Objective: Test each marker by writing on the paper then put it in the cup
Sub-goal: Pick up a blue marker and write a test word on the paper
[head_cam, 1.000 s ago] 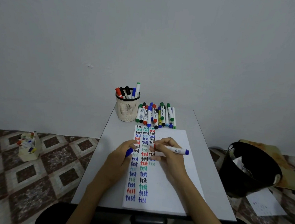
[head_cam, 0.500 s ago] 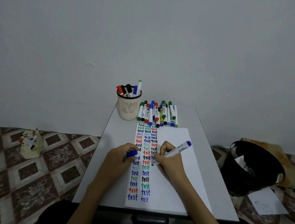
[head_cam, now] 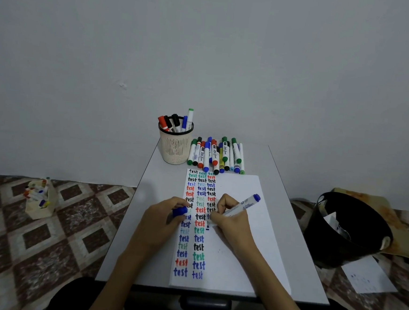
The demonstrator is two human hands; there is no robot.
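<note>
A white sheet of paper (head_cam: 236, 230) lies on the small grey table (head_cam: 127, 246), with three columns of the word "test" in several colours. My right hand (head_cam: 230, 218) grips a blue-ended white marker (head_cam: 243, 205), tip down on the paper in the third column, where a short blue stroke shows. My left hand (head_cam: 162, 221) rests at the paper's left edge and pinches the marker's blue cap (head_cam: 180, 211). A beige mesh cup (head_cam: 174, 145) at the table's back holds several markers. A row of several loose markers (head_cam: 217, 155) lies to the right of the cup.
On the patterned floor, a black bin (head_cam: 347, 229) stands to the right with a loose sheet of paper (head_cam: 367, 277) beside it. A small beige box of markers (head_cam: 39, 198) sits on the floor to the left. A plain wall rises behind the table.
My right hand turned the marker from lying sideways to tip down and began a blue stroke on the paper. My left hand still holds the cap in the same spot.
</note>
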